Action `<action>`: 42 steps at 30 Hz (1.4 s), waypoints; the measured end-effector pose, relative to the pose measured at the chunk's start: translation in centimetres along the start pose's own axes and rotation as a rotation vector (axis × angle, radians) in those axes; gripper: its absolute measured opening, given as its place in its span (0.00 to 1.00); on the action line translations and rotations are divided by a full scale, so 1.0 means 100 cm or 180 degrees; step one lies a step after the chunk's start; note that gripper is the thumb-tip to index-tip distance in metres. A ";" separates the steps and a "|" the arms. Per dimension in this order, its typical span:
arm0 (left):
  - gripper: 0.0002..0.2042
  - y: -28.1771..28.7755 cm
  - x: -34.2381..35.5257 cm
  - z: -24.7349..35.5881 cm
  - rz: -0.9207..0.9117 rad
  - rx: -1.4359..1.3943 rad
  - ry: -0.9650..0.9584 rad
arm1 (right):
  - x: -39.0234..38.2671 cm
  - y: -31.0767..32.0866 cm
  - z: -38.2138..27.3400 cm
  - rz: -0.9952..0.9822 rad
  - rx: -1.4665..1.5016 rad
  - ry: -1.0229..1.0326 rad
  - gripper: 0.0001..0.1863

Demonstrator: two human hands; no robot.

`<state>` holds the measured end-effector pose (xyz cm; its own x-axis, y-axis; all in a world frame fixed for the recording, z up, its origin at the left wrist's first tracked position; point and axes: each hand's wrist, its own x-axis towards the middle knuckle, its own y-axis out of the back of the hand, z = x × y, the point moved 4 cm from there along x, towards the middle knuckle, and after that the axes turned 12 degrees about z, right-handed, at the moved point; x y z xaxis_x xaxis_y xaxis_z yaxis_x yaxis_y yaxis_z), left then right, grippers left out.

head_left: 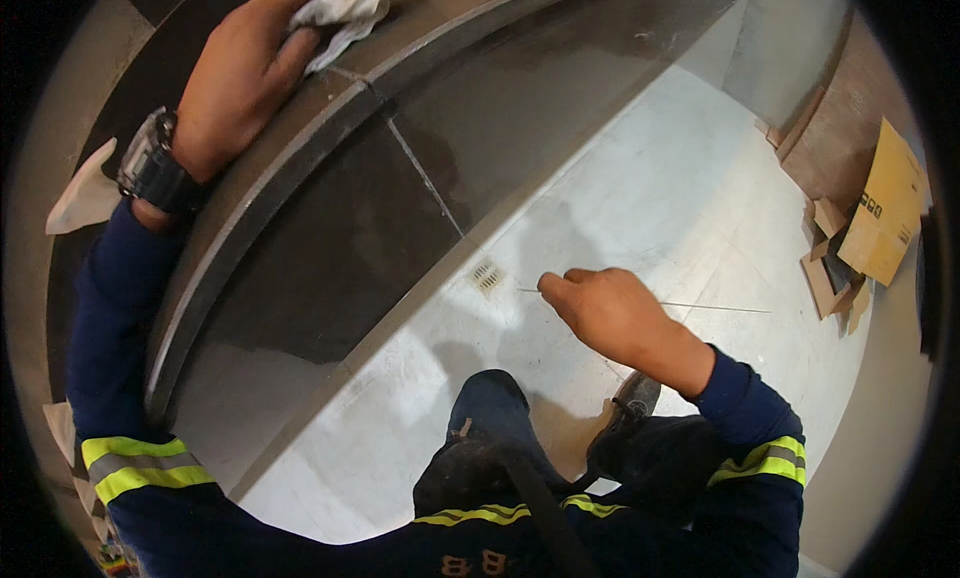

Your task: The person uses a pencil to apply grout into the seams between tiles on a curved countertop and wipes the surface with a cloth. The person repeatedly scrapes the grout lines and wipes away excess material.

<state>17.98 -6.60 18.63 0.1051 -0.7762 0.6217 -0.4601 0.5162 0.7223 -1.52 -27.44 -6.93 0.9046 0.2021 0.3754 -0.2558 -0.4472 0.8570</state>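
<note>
My left hand [240,78] is closed round a crumpled white cloth [350,13], resting on top of the dark curved ledge [290,138] at the upper left. A pale joint line [420,173] runs down the ledge's front face, close to the cloth. Above the pale floor, my right hand [615,313] is pinched on a thin, wire-like rod [715,307]. One short end pokes out left of the fingertips and the longer end stretches to the right, behind the hand. Its exact kind is too fine to tell.
A small floor drain grate [486,275] lies by the ledge's base. Torn cardboard [880,208] leans at the right wall. Another white cloth-like piece [85,193] sits behind my left wrist. My shoe [632,398] stands on the floor below my right hand.
</note>
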 end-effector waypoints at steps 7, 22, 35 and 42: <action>0.28 0.066 0.007 0.078 0.0013 0.2029 -0.0960 | -0.033 0.055 -0.048 0.0141 0.0471 -0.0271 0.09; 0.45 -0.079 -0.036 0.161 -0.0745 0.0592 0.0205 | -0.003 -0.051 -0.038 0.0029 0.0916 0.0619 0.09; 0.47 -0.048 -0.080 0.169 -0.1494 0.0933 0.0096 | -0.014 -0.063 -0.020 -0.0294 0.0972 0.0553 0.12; 0.50 -0.076 -0.104 0.177 -0.1653 0.0664 0.0475 | -0.012 -0.051 -0.033 -0.0232 0.1129 0.0587 0.11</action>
<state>4.77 -8.81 1.32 0.4798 -0.8414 0.2486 -0.4775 -0.0127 0.8785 -2.44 -22.50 -10.58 0.8313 0.3829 0.4029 -0.0304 -0.6923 0.7209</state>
